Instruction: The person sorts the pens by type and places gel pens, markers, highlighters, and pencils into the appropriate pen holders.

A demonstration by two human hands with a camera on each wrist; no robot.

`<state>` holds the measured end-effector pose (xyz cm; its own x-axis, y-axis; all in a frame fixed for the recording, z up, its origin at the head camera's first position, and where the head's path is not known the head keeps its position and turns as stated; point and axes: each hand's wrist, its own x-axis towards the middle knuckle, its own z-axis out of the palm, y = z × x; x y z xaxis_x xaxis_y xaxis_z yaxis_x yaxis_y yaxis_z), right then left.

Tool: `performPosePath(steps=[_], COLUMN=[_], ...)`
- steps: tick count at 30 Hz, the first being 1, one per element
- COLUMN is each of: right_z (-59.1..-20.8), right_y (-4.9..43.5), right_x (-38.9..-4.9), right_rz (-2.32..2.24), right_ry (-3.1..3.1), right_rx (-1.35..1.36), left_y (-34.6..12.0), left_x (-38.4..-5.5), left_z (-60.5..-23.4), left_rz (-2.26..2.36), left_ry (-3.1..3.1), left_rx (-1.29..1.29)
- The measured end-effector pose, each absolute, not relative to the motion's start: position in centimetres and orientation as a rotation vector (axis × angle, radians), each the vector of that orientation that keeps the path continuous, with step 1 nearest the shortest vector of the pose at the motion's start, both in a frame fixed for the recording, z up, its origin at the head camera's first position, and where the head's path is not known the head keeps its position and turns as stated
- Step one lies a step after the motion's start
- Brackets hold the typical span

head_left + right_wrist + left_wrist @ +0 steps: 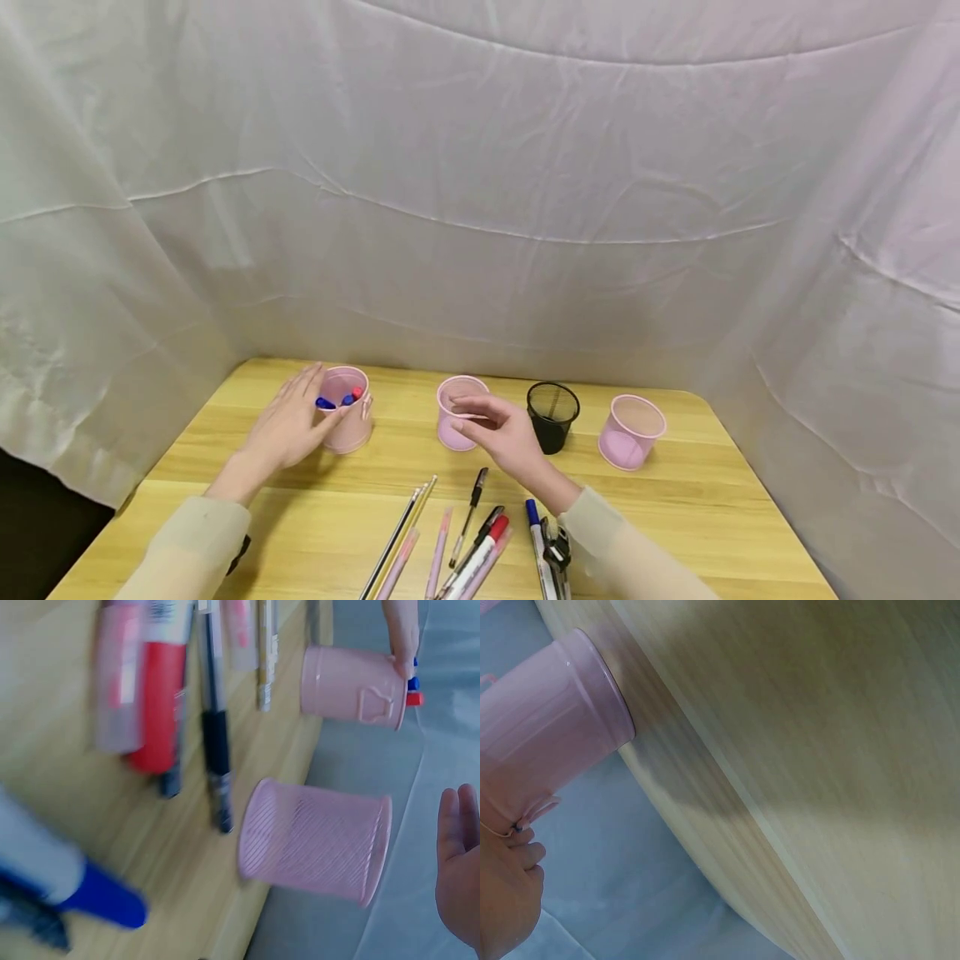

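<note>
Cup [350, 432] in left hand [283, 425] stands mouth up, long axis vertical.

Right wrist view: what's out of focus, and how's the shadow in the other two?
Right wrist: nearby blue marker cap and red marker cap look blurred, pink mesh cup sharper; left wrist: dim, with a broad soft shadow across the table; head: brighter, with a soft shadow beside the left sleeve.

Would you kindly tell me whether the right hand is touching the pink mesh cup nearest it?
Apart; the right wrist view shows backdrop cloth between the right hand and the pink mesh cup.
</note>
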<state>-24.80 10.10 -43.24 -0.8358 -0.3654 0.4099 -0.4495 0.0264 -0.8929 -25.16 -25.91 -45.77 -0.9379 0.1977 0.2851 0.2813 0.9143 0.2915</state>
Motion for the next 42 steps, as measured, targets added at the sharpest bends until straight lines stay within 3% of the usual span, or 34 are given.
performPosePath(steps=[19, 42], right_z=[-46.8, -48.9], right_y=[17.9, 22.9], right_x=[-24.6, -24.3], right_rz=[1.812, 1.061], right_ry=[-2.438, -2.773], right_rx=[0.975, 1.582], left_y=[-26.6, -26.7], left_x=[-25.2, -25.3], left_z=[-45.6, -45.9], left_rz=[-0.474, -0.458], left_ry=[-2.809, -2.806], left_rx=[-0.355, -0.347])
